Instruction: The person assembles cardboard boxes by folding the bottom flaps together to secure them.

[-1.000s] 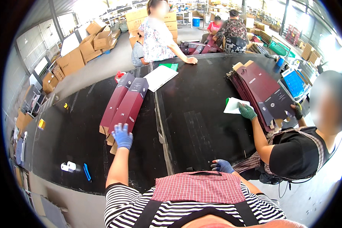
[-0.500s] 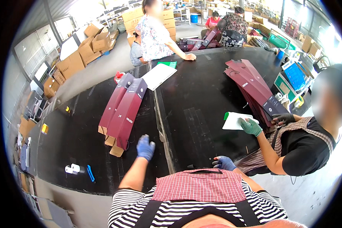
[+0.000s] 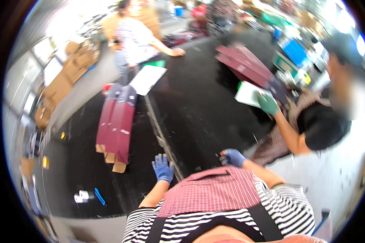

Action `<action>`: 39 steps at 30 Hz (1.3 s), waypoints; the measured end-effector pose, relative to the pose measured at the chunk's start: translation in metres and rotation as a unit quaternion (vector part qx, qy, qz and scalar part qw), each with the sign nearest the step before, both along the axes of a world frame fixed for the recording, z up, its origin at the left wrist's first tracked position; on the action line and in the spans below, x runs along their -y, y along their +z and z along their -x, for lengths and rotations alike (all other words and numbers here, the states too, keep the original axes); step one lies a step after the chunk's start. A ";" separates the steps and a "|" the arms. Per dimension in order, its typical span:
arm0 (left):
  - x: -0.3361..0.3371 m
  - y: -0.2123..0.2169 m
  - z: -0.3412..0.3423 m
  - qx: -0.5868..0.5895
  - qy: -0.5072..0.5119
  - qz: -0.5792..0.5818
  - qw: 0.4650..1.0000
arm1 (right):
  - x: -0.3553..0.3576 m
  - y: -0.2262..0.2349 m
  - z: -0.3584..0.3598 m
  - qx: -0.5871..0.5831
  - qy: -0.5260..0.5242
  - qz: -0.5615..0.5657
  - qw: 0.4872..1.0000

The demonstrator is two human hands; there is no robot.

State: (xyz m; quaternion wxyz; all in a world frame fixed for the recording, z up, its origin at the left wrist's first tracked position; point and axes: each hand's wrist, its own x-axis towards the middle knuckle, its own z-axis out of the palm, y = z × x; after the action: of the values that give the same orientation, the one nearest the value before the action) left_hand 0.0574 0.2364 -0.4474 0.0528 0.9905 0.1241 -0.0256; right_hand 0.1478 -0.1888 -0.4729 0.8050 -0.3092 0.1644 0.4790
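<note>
My left hand (image 3: 163, 168), in a blue glove, lies on the black table (image 3: 182, 117) with its fingers spread and nothing in them. It is just right of several long maroon boxes (image 3: 121, 129) with brown flaps at their near ends. Resting at the table's near edge, my right hand (image 3: 233, 157) has a blue glove with bare fingertips. Its fingers are loosely bent and a little apart, and I see nothing held. The picture is somewhat blurred.
At right, a co-worker's green-gloved hand (image 3: 267, 104) holds a white sheet (image 3: 246, 95) beside more maroon boxes (image 3: 247, 67). Another person stands across the table near a white board (image 3: 148, 79). A blue cutter (image 3: 99, 197) and white rolls (image 3: 81, 197) lie at left.
My view has turned, shifting the scene. My left hand has come down onto the table, its fingers now spread wider. My right hand stays by the near edge.
</note>
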 end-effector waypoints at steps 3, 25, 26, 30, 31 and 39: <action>-0.002 0.002 0.010 -0.002 0.021 -0.002 1.000 | -0.029 0.058 0.003 0.003 -0.009 0.167 0.986; 0.001 0.012 0.000 0.024 -0.002 0.006 1.000 | -0.020 0.083 0.011 0.071 0.026 0.277 0.958; 0.003 0.015 0.000 0.028 -0.005 0.004 1.000 | -0.015 0.064 0.008 0.069 0.026 0.246 0.967; 0.003 0.014 0.001 0.030 -0.002 0.005 1.000 | -0.012 0.035 0.004 0.083 0.032 0.210 0.974; 0.003 0.014 0.001 0.028 -0.001 0.005 1.000 | -0.011 0.032 0.004 0.085 0.032 0.211 0.973; 0.005 0.015 0.004 0.017 0.002 0.003 1.000 | -0.009 0.050 0.013 0.099 0.020 0.232 0.967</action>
State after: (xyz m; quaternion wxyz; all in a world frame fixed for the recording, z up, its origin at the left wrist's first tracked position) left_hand 0.0532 0.2317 -0.4322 0.0584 0.9904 0.1252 -0.0095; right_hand 0.1346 -0.1793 -0.4227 0.7136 -0.5368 0.1841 0.4109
